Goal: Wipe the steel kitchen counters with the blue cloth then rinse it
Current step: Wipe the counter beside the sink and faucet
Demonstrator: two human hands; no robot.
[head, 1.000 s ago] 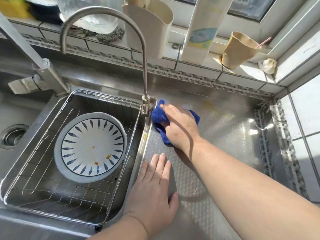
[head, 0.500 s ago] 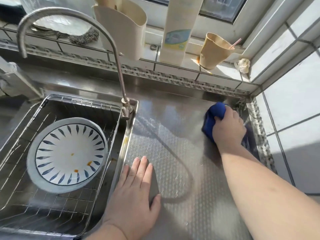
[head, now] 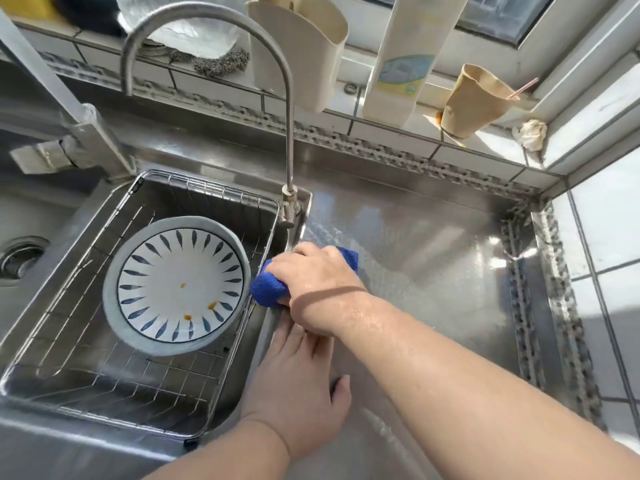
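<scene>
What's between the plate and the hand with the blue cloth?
In the head view, only the wire basket's side rim separates the plate from the right hand gripping the blue cloth.

The steel desk (head: 433,271) carries a blue cloth (head: 268,289) at its left edge, a flat left hand (head: 298,386) just nearer.

The right hand (head: 317,282) covers most of the cloth (head: 268,289); only two blue corners show. It also hides the fingertips of the left hand (head: 298,382). Both forearms run off the bottom edge. The bottle (head: 405,57) and holder (head: 298,46) are cut off at the top, the drain (head: 19,258) at the left. The bottle's label is too blurred to read.
</scene>
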